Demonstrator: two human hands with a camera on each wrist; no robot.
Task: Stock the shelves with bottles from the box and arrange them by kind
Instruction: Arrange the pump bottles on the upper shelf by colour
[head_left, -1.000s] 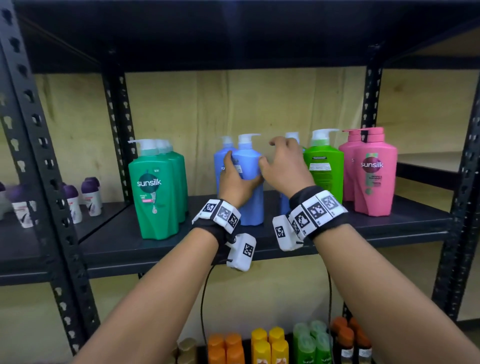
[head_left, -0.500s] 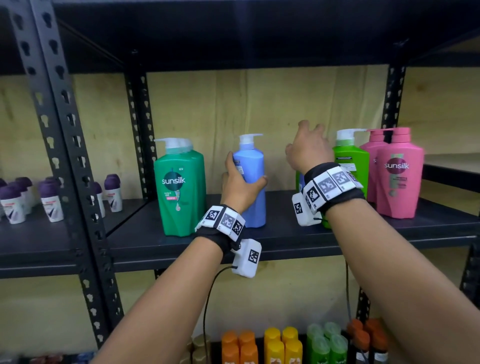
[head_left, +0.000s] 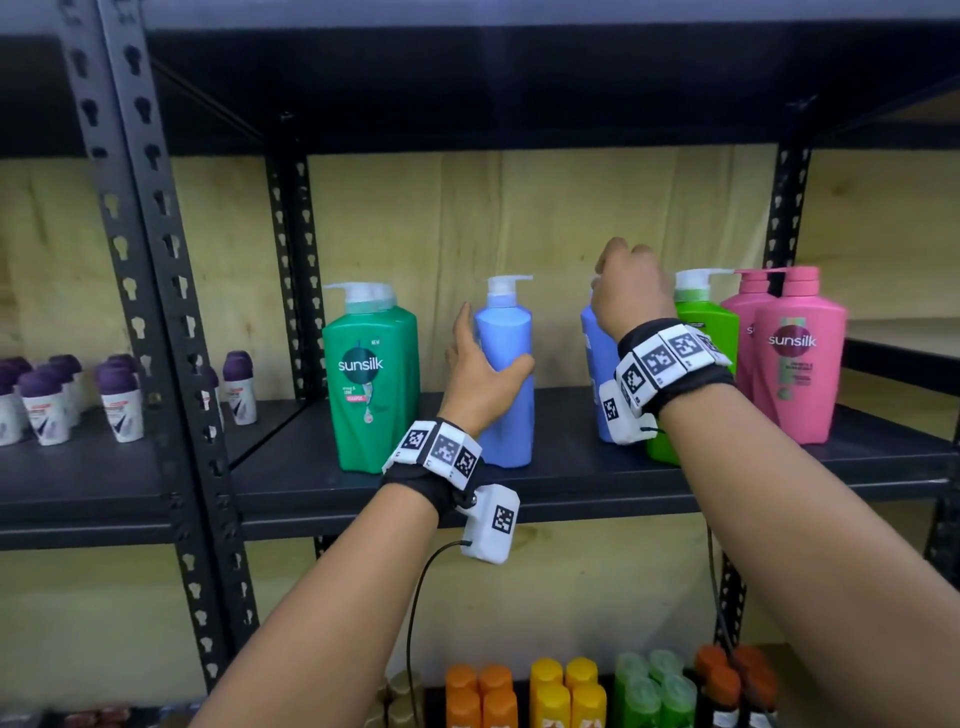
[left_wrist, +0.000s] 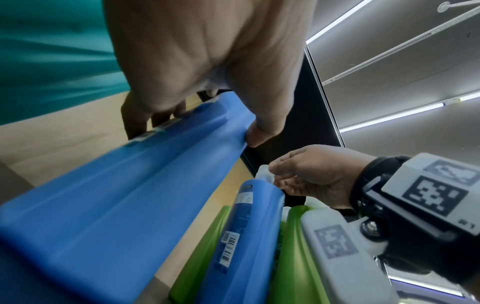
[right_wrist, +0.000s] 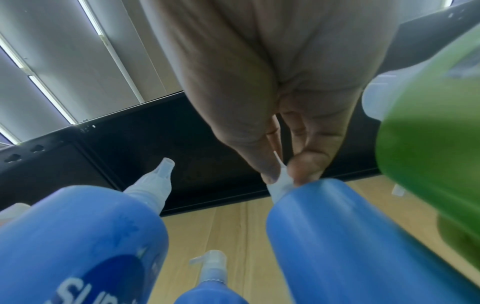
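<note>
Nearest the camera, two bare forearms reach up to the middle shelf (head_left: 561, 493) of a black metal rack.

Left hand (head_left: 480, 376): fingers and thumb wrapped round the body of a blue pump bottle (head_left: 506, 384), thumb across the front face, fingers round the far side. Bottle upright, close to the shelf's front edge, just right of the dark green Sunsilk bottles (head_left: 371, 379).

Right hand (head_left: 631, 291): fingertips pinch the white pump neck of a second blue bottle (head_left: 597, 374), as the right wrist view shows. This bottle stands upright too, right beside the lime green bottle (head_left: 709, 332). A third blue bottle (right_wrist: 207, 288) shows only in the right wrist view, behind the other two.

Further right, pink Sunsilk bottles (head_left: 800, 358) near the right end of the shelf. Back wall is pale plywood. Small purple-capped bottles (head_left: 122, 400) sit on the neighbouring shelf to the left.

Handling, as judged: large full pump bottles, likely heavy, rigid plastic, smooth and a bit slippery. Body grip at mid-height looks the safer hold. The pump neck is narrow; fine for sliding or steering, weaker for lifting.
</note>
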